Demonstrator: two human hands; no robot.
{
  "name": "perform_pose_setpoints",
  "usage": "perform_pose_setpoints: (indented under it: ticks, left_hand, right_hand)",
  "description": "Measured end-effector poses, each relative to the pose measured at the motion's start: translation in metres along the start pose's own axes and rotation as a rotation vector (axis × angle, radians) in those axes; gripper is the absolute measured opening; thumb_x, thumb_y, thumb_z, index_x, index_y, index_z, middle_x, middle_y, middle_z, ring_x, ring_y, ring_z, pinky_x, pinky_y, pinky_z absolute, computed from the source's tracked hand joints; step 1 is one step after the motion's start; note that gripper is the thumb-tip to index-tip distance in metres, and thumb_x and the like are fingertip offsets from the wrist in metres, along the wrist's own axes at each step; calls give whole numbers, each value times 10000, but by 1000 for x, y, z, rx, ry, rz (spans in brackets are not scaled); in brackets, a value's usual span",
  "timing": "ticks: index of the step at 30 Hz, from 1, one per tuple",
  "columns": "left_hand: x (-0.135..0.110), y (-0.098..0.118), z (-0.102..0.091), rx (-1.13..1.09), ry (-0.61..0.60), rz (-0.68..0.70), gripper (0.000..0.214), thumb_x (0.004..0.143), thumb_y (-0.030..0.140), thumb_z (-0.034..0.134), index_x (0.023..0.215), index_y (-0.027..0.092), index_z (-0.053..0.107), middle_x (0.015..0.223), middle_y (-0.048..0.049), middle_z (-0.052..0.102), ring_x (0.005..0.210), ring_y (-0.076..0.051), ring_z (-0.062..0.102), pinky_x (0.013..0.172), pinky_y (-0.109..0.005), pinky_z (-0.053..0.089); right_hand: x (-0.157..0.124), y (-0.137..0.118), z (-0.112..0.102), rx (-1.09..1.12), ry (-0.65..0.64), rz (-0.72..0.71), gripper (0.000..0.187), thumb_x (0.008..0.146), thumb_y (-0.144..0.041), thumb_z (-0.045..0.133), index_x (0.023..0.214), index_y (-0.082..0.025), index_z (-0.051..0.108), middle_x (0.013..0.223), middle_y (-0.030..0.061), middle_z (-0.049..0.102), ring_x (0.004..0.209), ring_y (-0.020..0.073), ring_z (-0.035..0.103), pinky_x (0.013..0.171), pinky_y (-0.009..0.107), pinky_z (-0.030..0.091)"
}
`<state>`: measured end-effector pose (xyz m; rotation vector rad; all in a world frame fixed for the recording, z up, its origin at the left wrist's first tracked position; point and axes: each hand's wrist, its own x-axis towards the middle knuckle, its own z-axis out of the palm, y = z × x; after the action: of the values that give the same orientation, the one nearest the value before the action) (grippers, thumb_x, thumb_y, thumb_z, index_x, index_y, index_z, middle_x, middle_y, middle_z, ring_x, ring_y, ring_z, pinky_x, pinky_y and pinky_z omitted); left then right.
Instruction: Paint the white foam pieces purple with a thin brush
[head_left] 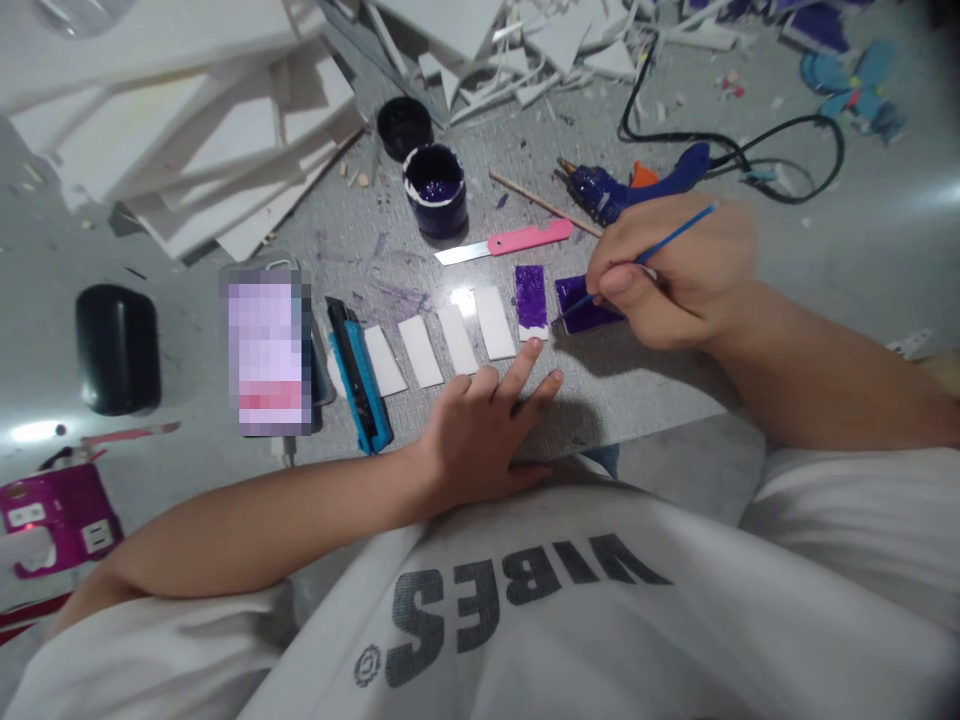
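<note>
My right hand (675, 270) is closed around a thin blue paintbrush (679, 232), whose tip touches a purple-painted strip (585, 303) on the grey mat (390, 250). My left hand (487, 425) rests flat on the mat with its fingers spread. One fingertip presses the lower end of a second, mostly purple strip (531, 300). Several unpainted white strips (457, 340) lie in a row to the left of it. An open jar of purple paint (435, 190) stands behind the row, its black lid (403, 127) beside it.
A pink craft knife (517, 240), a wooden stick (540, 203) and a blue glue gun (637, 185) with its black cord lie behind the strips. A blue box cutter (360, 375), a phone (266, 350), a black mouse (118, 348) and stacked white boards (210, 140) are at the left.
</note>
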<state>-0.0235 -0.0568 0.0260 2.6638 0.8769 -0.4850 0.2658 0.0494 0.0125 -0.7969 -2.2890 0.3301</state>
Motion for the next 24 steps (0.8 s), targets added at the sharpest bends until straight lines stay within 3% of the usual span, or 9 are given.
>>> perform_pose_setpoints:
  ticks: [8,13,16,24]
  left_hand:
    - [0,0,1,-1,17,-5,1099,1088,853,776,1996,355,407,2120,-111,251,1299,-372,672,972,-489,552]
    - [1,2,9,14,49,-12,1162,1056,881,802,2004,359,380,2128,-127,198,1309,-384,667,979,-504,552]
    - [1,2,11,22,54,-16,1177,1047,886,808,2005,360,371,2130,-137,175,1310,-385,669,969,-500,546]
    - [1,3,16,25,69,-13,1221,1031,898,813,2014,349,341,2131,-156,146,1289,-382,675,953,-505,542]
  right_hand:
    - [-2,-5,-5,-89,-55,-18,399,1295,-514,481,1190,-302,802,924,20,848,850,211,827,883,394,725]
    - [-2,-5,-5,-46,-67,39,480,1293,-595,471,1146,-301,821,930,41,854,887,228,842,923,422,733]
    - [0,-7,-5,-55,-66,69,565,1300,-633,407,1105,-300,820,914,52,853,890,232,846,905,422,725]
    - [0,-3,-5,-44,-54,76,554,1286,-662,456,1075,-302,819,824,50,824,839,229,834,821,408,696]
